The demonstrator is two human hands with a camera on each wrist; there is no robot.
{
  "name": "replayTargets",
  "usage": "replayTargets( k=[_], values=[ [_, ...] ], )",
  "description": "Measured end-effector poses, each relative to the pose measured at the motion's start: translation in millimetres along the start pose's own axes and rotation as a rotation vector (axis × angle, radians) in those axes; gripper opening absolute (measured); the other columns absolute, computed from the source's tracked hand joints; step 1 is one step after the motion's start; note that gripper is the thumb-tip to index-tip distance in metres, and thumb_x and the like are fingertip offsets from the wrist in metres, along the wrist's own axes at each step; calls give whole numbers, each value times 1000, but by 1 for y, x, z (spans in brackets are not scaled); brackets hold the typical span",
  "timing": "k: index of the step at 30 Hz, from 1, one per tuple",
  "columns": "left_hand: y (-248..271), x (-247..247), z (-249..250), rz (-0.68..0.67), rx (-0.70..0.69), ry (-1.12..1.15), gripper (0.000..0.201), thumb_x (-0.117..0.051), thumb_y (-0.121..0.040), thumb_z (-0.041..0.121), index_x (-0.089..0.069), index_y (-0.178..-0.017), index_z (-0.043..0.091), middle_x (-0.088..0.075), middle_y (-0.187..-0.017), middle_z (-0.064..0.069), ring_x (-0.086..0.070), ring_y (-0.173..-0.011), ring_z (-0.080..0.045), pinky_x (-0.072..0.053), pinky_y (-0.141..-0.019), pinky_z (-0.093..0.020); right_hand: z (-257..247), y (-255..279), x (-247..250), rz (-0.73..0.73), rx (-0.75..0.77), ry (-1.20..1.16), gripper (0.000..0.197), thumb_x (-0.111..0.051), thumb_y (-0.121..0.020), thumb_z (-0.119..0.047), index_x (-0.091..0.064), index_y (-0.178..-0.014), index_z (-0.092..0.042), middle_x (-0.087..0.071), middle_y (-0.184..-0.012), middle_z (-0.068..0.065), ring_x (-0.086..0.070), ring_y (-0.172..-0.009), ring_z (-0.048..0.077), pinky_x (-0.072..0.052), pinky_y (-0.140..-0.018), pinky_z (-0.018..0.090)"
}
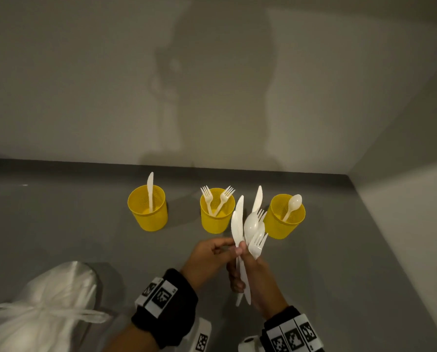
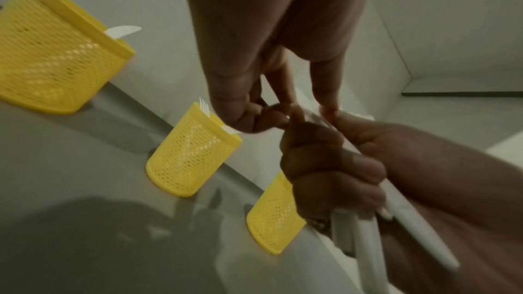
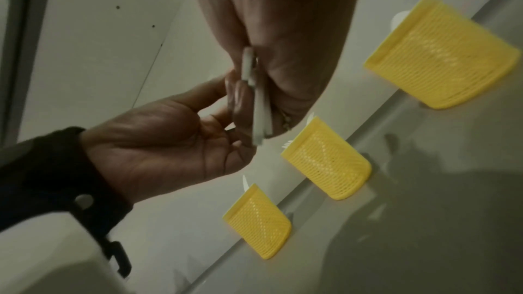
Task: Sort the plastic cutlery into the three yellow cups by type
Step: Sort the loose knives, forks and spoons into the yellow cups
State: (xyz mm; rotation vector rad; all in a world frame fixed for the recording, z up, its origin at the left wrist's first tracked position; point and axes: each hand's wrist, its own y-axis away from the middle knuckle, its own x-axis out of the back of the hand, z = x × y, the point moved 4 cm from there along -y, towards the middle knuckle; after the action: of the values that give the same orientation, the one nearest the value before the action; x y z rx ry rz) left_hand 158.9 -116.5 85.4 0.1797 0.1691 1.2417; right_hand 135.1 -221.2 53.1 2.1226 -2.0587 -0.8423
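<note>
Fingers of right hand wrapped round white plastic cutlery bundle, left hand fingertips pinching one knife, three yellow mesh cups behind.

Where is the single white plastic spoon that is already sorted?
In the head view, the white plastic spoon stands in the rightmost yellow mesh cup, right of the yellow mesh cup with two forks.

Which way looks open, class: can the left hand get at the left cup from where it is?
Probably yes. The left hand is only pinching at the bundle gripped by the right hand, and nothing lies between it and the left cup.
</note>
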Motion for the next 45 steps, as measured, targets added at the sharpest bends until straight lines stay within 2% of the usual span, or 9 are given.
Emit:
replayTargets(
  k=[8, 12, 18, 25, 31, 34, 39, 42, 45],
  values=[
    [16, 43, 0, 241, 36, 215, 10, -63, -81, 6, -71, -81, 10, -60, -45, 7, -52, -44, -6, -47, -53, -15, 0, -2, -44, -136, 47, 42, 41, -51, -83, -44, -56, -73, -4, -49, -51, 8, -40, -34, 16, -32, -33, 19],
    [19, 63, 1, 348, 25, 251, 21, -61, -82, 6, -66, -62, 9, -55, -41, 6, -47, -44, -8, -45, -50, -14, 9, -12, -46, 6, 13, 74, 36, -42, -92, -33, -55, -75, -4, -52, -44, 7, -43, -31, 16, -34, -32, 19],
    [20, 136, 29, 634, -94, 432, 12, -59, -84, 9, -66, -75, 7, -62, -46, 3, -56, -42, -3, -50, -48, -11, 11, -14, -45, 38, -15, 214, 37, -38, -96, -24, -51, -66, -7, -47, -46, 7, -38, -28, 12, -29, -31, 15],
    [-10, 213, 50, 897, -182, 146, 16, -61, -84, 9, -66, -97, 2, -63, -65, -3, -58, -45, 1, -52, -54, -11, 9, -3, -48, -89, -64, 156, 25, -48, -90, -22, -64, -81, -5, -33, -45, -3, -23, -34, 6, -18, -36, 14],
    [-40, 215, 11, 764, 136, -61, 32, -67, -78, 6, -62, -108, -3, -65, -111, -22, -63, -85, -27, -47, -79, -29, 4, 3, -52, -113, -110, 65, 30, -54, -76, -35, -66, -73, -8, -30, -45, -2, -21, -37, 8, -14, -41, 19],
    [-34, 208, 20, 819, 76, -253, 44, -70, -75, 8, -57, -117, 0, -56, -124, -17, -58, -106, -33, -43, -93, -34, 1, 6, -51, -139, -128, 13, 30, -54, -77, -35, -64, -70, -8, -30, -47, 0, -21, -36, 8, -14, -40, 19],
    [-14, 135, 34, 527, -38, -165, 20, -66, -80, 17, -68, -98, 8, -61, -80, -2, -53, -59, -9, -47, -58, -11, -2, 7, -54, -165, -157, 47, 27, -55, -78, -34, -61, -70, -9, -31, -45, -2, -22, -35, 6, -18, -36, 13],
    [-6, 95, 30, 251, 56, -57, 9, -63, -83, 17, -70, -88, 15, -61, -69, -5, -52, -46, 0, -48, -51, -11, 0, 6, -57, -197, -188, 93, 28, -57, -80, -36, -64, -71, -10, -31, -44, -4, -23, -33, 5, -17, -35, 12],
    [-2, 88, 29, 237, 80, 55, 10, -61, -83, 11, -69, -79, 16, -59, -61, -4, -51, -42, 0, -48, -48, -9, -1, 8, -59, -223, -184, 143, 28, -60, -80, -37, -66, -72, -12, -31, -44, -5, -23, -34, 5, -18, -35, 12]
  ],
)
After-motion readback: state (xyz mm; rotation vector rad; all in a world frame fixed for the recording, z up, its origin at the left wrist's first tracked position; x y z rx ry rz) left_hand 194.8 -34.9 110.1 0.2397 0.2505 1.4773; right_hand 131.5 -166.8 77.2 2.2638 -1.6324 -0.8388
